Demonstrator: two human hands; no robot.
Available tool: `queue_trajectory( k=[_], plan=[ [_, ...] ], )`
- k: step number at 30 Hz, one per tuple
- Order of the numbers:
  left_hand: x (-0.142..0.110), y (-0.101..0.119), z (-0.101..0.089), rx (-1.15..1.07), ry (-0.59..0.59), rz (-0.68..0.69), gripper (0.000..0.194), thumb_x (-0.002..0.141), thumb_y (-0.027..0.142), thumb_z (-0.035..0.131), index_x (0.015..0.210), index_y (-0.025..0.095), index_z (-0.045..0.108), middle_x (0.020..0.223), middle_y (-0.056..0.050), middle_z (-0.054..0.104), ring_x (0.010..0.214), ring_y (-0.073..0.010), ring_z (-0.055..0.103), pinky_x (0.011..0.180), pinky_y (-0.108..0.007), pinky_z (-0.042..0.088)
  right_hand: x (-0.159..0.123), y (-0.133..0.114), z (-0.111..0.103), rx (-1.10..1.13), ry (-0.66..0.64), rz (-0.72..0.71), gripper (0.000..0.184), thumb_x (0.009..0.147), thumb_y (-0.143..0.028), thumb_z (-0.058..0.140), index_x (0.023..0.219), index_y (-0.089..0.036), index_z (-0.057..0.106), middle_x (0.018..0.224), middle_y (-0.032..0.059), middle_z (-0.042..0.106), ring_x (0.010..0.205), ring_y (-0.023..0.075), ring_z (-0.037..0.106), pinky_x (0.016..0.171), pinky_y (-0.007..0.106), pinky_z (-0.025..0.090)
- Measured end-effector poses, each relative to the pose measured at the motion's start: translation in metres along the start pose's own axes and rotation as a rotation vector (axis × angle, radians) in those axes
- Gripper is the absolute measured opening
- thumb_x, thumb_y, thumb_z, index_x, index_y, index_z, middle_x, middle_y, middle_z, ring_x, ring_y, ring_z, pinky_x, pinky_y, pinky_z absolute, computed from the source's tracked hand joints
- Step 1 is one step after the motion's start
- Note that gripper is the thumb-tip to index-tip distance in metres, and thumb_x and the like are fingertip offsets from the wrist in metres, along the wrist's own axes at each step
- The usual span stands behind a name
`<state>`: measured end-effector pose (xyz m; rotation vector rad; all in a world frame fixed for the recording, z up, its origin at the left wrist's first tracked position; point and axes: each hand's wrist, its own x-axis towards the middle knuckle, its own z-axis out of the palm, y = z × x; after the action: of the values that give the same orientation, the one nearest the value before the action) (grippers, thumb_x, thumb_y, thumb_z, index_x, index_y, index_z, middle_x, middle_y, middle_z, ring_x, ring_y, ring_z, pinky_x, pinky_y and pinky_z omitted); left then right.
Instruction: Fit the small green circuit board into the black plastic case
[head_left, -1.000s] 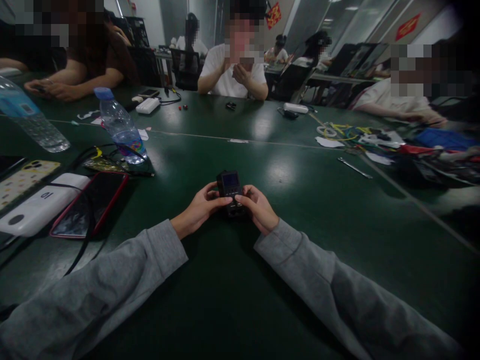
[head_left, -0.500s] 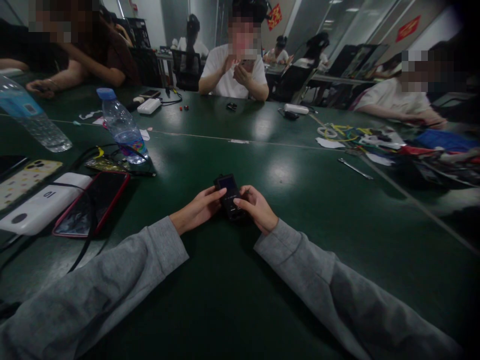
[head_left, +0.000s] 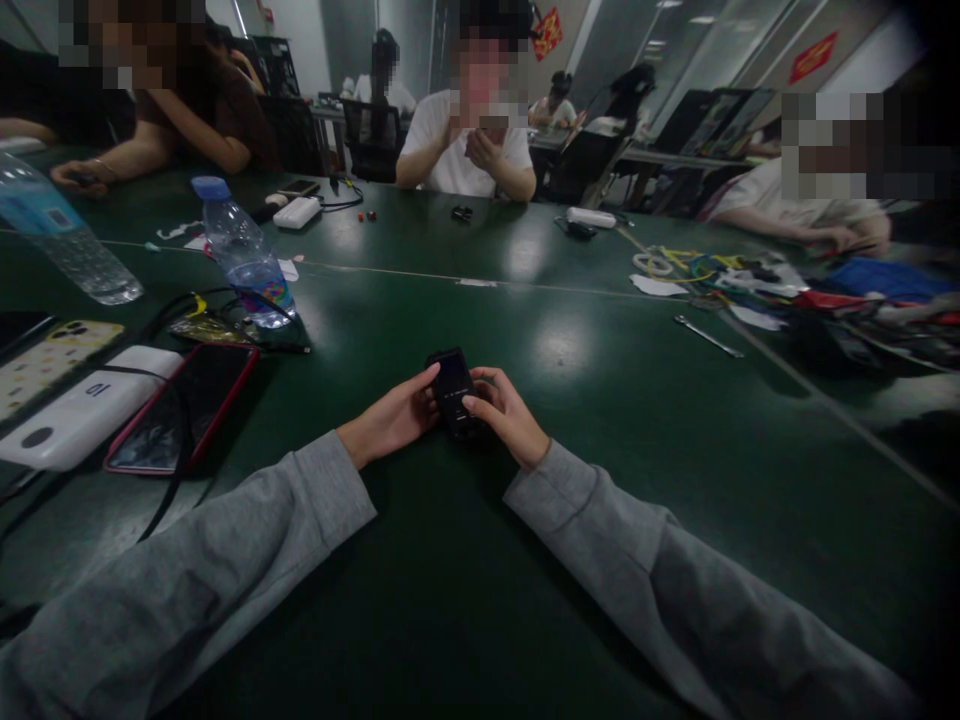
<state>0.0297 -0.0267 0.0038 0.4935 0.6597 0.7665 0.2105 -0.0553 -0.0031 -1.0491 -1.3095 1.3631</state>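
Note:
Between my two hands is a small black handheld device with a dark screen at its far end and small light markings below it. My left hand grips its left side, the thumb at the edge beside the screen. Around its right side the fingers of my right hand are closed, and that thumb lies on the lower front near the markings. The device's underside and the fingertips behind it are hidden. Its exact kind I cannot make out.
Left on the green table lie a red-edged phone, a white power bank, a patterned phone case and cables. Two water bottles stand behind. At right are a wrench and tangled cables. Several people sit around.
My left thumb has shifted from over the screen to the device's left edge. The device and both hands have moved very slightly left.

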Motion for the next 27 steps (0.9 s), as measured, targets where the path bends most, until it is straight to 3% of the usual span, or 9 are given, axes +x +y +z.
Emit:
queue_trajectory(
  k=[12,27],
  plan=[
    [-0.0032,0.0026,0.0066,-0.044,0.090,0.006,0.019,0.084,0.034,0.069,0.092,0.017,0.069,0.083,-0.002,0.066,0.080,-0.0130,0.059,0.082,-0.028,0.042,0.0005,0.0065,0.0018,-0.033,0.034,-0.072,0.046,0.077,-0.048,0.073,0.111,-0.026,0.052,0.104,0.0041,0.063,0.101,0.0209,0.061,0.093,0.040,0.048],
    [-0.0012,0.0000,-0.0003,0.015,0.000,0.034,0.024,0.080,0.035,0.074,0.096,0.018,0.068,0.087,-0.003,0.069,0.083,-0.0143,0.061,0.081,-0.029,0.043,0.0023,0.0021,0.0017,0.006,0.060,-0.026,0.049,0.069,-0.044,0.080,0.105,-0.025,0.052,0.095,0.0024,0.063,0.093,0.0190,0.062,0.091,0.040,0.049]
  ],
)
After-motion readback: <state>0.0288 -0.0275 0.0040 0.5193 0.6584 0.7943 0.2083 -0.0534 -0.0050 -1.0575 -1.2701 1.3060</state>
